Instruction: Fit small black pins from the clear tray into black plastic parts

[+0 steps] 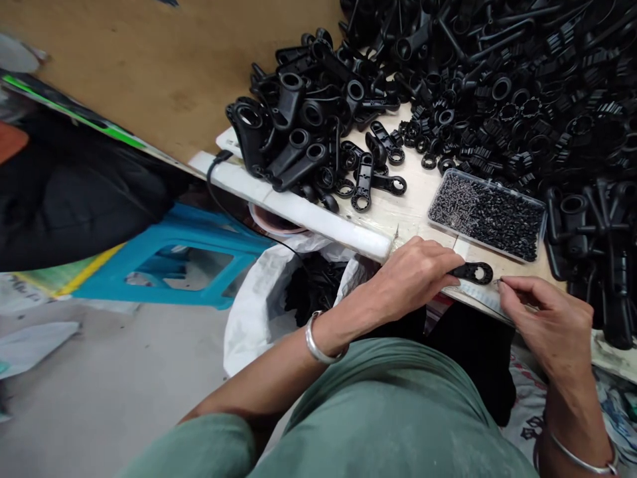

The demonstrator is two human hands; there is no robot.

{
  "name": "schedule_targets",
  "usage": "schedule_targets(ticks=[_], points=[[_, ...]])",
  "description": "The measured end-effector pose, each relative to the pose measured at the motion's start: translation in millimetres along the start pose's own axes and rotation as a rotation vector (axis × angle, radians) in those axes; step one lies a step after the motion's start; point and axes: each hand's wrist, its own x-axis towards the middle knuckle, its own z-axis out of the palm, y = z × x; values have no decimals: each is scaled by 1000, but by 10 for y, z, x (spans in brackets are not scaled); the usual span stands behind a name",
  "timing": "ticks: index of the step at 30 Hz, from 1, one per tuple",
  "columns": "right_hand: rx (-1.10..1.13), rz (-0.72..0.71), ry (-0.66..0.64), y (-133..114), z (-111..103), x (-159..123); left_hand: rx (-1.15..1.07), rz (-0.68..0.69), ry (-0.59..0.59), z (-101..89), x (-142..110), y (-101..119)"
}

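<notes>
My left hand [415, 275] rests at the near edge of the wooden table [413, 206], fingers closed on a small black plastic handle with a ring end [475, 272]. My right hand [545, 318] is just right of that ring, thumb and forefinger pinched on a tiny metal piece at about [499, 282], too small to name. A clear plastic tray [488, 216] of small dark screws or pins lies just beyond both hands.
Heaps of black plastic levers [298, 139] and toothed rings [522, 113] cover the table. Below its edge stands a white sack [253, 312] with black parts inside. A blue plastic stool [179, 255] and a black cable [216, 176] are to the left.
</notes>
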Motion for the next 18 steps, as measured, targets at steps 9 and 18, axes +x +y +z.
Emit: schedule_targets(ticks=[9,18], points=[[-60,-117,-96,-82,-20,-36,-83,30,48,150,14,165],[-201,-257,-148,-156,-38,-26,-117,51,175,296,-23,152]])
